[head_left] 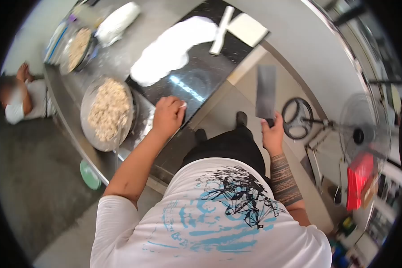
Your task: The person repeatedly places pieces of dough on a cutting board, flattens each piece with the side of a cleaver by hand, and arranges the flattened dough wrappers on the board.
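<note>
My right hand (273, 134) is wrapped round the handle of a cleaver (266, 89), whose broad blade points away from me over the floor beside the counter. My left hand (169, 117) is at the near edge of a glossy black slab (198, 85), its fingers curled together. A small white bit shows at its fingertips; what it is I cannot make out. Overlapping white round sheets (165, 51) curve across the slab. Beyond them lie a white strip (222, 31) and a pale square piece (247, 29). Left of my left hand stands a bowl of chunky pale mixture (108, 109).
A second bowl (79, 49) and a white bag (118, 22) sit farther back on the metal counter (60, 96). On my right are a standing fan (362, 129) and a red item (359, 181). Another person (29, 98) is beyond the counter at left.
</note>
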Demonstrator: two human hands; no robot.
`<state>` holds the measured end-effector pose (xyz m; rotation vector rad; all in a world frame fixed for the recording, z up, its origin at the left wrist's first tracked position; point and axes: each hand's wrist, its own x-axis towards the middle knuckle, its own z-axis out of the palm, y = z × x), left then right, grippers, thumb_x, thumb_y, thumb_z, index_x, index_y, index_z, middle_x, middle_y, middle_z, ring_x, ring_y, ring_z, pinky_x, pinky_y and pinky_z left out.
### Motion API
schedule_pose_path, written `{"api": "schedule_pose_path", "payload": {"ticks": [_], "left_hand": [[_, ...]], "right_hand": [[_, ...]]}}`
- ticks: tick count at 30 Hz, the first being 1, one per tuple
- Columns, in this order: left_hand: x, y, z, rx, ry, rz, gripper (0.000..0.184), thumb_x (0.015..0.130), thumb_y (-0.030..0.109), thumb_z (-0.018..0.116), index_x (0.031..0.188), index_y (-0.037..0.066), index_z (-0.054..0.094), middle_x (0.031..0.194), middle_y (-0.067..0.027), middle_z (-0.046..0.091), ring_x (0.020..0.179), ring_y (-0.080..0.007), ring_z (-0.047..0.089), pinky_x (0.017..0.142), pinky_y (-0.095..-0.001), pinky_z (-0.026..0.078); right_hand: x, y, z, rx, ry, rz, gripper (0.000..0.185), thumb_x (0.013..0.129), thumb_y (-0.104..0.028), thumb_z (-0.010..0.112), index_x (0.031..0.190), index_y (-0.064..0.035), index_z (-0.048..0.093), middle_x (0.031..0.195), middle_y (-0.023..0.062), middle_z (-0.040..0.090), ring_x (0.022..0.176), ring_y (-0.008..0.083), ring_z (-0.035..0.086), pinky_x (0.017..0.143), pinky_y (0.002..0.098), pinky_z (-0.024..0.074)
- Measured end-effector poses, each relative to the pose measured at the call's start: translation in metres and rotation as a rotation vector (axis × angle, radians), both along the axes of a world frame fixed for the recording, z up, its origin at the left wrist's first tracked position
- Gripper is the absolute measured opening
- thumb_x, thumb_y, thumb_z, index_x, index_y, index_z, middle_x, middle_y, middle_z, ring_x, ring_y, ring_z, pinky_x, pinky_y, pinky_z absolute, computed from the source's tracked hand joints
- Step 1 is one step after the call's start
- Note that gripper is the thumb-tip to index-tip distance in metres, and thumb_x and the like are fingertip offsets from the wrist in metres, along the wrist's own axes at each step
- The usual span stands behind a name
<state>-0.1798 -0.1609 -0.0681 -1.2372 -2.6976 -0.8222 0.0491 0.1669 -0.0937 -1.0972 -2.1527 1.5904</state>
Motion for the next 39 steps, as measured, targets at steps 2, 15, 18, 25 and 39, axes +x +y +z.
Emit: {"api": "schedule_pose_path", "payload": {"ticks": [2,15,18,25,39], "left_hand": [[0.009,0.015,0.029,-0.037,0.171,0.045,0.025,0.088,0.007,0.079,0.113,0.006,0.075,0.114,-0.0138,0.073,0.104,-0.0345,0.068,0.092,-0.0463,0.054],[0.094,0.089,0.179,0.478,-0.562,-0.307,0.023,0.092,0.001,0.078,0.114,0.004,0.076,0.097,-0.0069,0.072,0.074,-0.0147,0.067,0.065,-0.0276,0.053],[0.098,0.104,0.21,0.346,-0.621,-0.243,0.034,0.09,0.002,0.08,0.124,0.005,0.075,0.116,-0.0095,0.074,0.092,-0.0182,0.069,0.081,-0.0323,0.055],[0.075,0.143,0.218,0.183,-0.064,-0.558,0.064,0.079,0.02,0.088,0.139,0.006,0.068,0.128,-0.0133,0.069,0.119,-0.0364,0.063,0.105,-0.0461,0.049],[0.105,0.181,0.188,-0.011,-0.137,-0.508,0.024,0.093,0.009,0.069,0.116,0.001,0.07,0.105,-0.0166,0.067,0.098,-0.0409,0.063,0.088,-0.0507,0.05]], "right_hand": [[0.005,-0.024,0.047,0.006,0.103,0.079,0.082,0.098,0.004,0.066,0.169,-0.0086,0.028,0.104,0.0029,0.064,0.085,0.0079,0.056,0.075,0.0224,0.0481],[-0.003,-0.053,0.196,-0.585,0.473,0.453,0.109,0.088,0.006,0.08,0.176,-0.017,0.019,0.124,0.0042,0.057,0.085,0.0057,0.049,0.082,0.0222,0.0495],[-0.005,-0.05,0.199,-0.603,0.482,0.499,0.11,0.088,0.005,0.081,0.176,-0.0135,0.017,0.122,0.0022,0.058,0.086,0.0061,0.05,0.082,0.0223,0.0495],[-0.006,-0.025,0.201,-0.584,0.266,0.702,0.097,0.089,-0.002,0.084,0.169,-0.0011,0.029,0.113,-0.0018,0.059,0.093,0.0071,0.054,0.084,0.0241,0.0503],[-0.01,0.033,0.169,-0.277,0.164,1.06,0.054,0.08,-0.022,0.091,0.123,-0.0008,0.065,0.115,0.0134,0.072,0.106,0.0228,0.069,0.093,0.0371,0.0546]]}}
